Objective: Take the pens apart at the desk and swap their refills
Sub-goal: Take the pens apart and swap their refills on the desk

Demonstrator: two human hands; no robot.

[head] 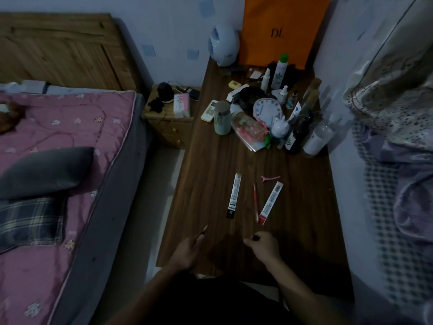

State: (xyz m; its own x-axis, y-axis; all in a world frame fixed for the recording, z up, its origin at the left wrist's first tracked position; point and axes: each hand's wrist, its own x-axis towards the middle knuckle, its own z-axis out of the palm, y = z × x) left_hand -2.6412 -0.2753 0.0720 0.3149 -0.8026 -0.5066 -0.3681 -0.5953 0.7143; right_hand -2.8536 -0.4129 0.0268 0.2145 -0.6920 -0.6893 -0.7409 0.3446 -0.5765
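My left hand (187,250) grips a pen part (204,230) whose pointed tip sticks up past the fingers, over the near left of the dark wooden desk (210,184). My right hand (263,247) pinches a small dark pen piece (255,237) to its right. Beyond the hands, a thin red pen (255,201) lies on the desk. A refill packet with a black end (234,195) lies to the left of that pen, and a refill packet with a red end (270,202) to its right.
A pink hair clip (269,178) lies just beyond the packets. Bottles, a clock (267,109), a green cup (222,120) and an orange bag (278,31) crowd the desk's far end. A bed (58,160) runs along the left, hanging clothes (398,113) along the right.
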